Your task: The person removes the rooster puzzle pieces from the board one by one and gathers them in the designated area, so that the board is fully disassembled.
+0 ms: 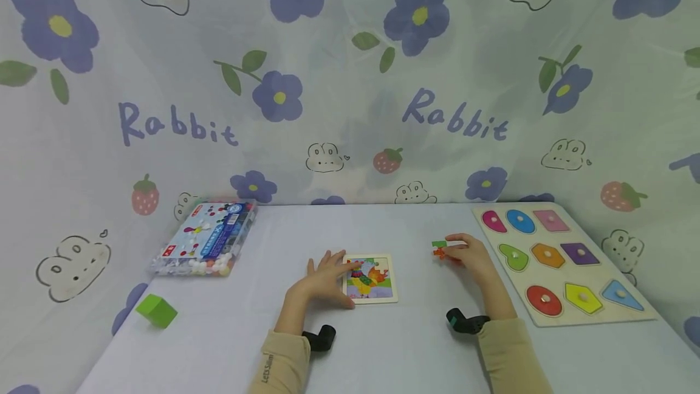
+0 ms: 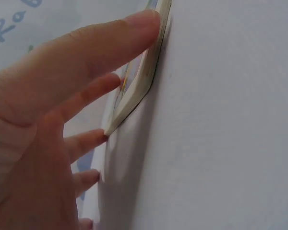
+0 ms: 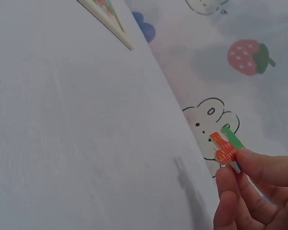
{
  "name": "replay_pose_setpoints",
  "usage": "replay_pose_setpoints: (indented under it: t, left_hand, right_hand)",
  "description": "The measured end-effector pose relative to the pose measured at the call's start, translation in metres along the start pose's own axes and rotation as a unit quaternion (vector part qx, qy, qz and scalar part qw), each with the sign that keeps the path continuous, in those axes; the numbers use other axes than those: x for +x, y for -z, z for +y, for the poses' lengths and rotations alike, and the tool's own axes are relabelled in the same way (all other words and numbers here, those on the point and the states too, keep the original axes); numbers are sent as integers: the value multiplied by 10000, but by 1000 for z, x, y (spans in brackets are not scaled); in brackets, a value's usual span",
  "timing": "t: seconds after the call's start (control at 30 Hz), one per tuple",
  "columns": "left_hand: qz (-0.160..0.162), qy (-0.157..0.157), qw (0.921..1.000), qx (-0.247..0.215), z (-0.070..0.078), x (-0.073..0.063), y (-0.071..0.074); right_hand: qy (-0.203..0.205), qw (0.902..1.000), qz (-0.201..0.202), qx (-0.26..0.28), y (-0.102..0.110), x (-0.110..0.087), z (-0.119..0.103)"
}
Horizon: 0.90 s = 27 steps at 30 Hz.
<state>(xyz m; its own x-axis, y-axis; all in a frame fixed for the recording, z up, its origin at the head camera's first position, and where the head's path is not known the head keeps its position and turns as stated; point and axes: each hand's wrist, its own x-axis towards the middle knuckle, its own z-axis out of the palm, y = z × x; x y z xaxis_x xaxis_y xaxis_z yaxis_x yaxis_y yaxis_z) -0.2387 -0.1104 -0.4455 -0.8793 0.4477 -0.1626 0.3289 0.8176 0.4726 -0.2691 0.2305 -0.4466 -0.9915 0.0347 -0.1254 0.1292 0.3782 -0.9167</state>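
In the head view my left hand (image 1: pixel 326 277) lies over the left side of a small framed jigsaw puzzle (image 1: pixel 385 300) with a colourful bird picture. Its fingers are spread; the index finger reaches onto the picture and the thumb touches the lower left edge. The left wrist view shows the thumb (image 2: pixel 86 62) against the pale wooden frame (image 2: pixel 134 98). To the right, my right hand (image 1: pixel 467 255) pinches a small red and green puzzle piece (image 3: pixel 224 151) between thumb and fingers, above the table. Whether this is one piece or two together, I cannot tell.
A shape-knob board (image 1: pixel 585 315) with several coloured shapes lies at the right. At the back left is a clear plastic box (image 1: pixel 205 236) with a printed label. A green block (image 1: pixel 157 311) sits near the left table edge. A printed cloth (image 1: pixel 350 120) hangs behind.
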Motion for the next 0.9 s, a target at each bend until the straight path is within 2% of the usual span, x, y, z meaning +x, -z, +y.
replay_pose_setpoints:
  t: [0.23,0.43,0.9]
  left_hand:
    - [-50,23,10000,-41,-1,1,-1]
    - [-65,36,9999,-69,0,1,-1]
    - [-72,38,9999,-123,1,0,2]
  right_hand:
    - [-120,9996,94,221,10,-2,-1]
    - [-266,9994,172,116,17,-4,2]
    - [-291,9984,481,-41,28,-7,7]
